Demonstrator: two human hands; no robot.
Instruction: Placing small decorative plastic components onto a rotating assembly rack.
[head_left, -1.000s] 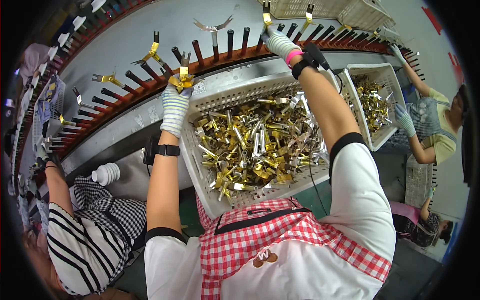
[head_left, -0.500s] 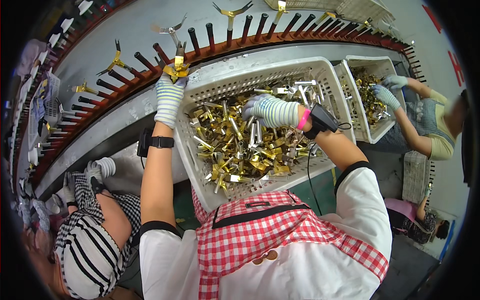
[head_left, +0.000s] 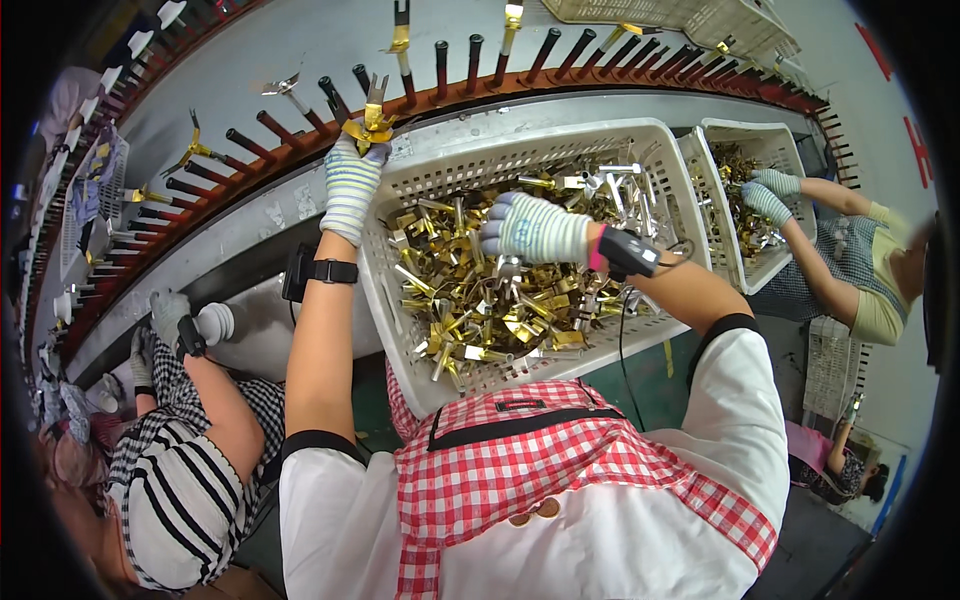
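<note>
My left hand (head_left: pixel 354 190), in a striped knit glove, is closed around several brass-coloured forked metal parts (head_left: pixel 370 126) above the basket's far left corner, beside the row of rods. Over the middle of a white plastic basket (head_left: pixel 393 348), my right hand (head_left: pixel 537 229) wears a matching glove and has its fingers bent down into the pile. What those fingers hold is hidden; a silver metal piece (head_left: pixel 509 268) shows just below them. The basket is heaped with loose brass and silver metal fittings (head_left: pixel 470 305), many of them short tubes with flat tabs.
A curved rail (head_left: pixel 250 180) of upright dark rods runs beyond the basket, some capped with forked parts. At right, a co-worker (head_left: pixel 850 250) reaches into a second white basket (head_left: pixel 735 275). Another person (head_left: pixel 190 470) in stripes sits at left. A black cable (head_left: pixel 622 350) hangs over the basket's near side.
The rods and forked parts on the rail have shifted left. My left hand has moved slightly right with its brass parts. My right hand stays over the pile.
</note>
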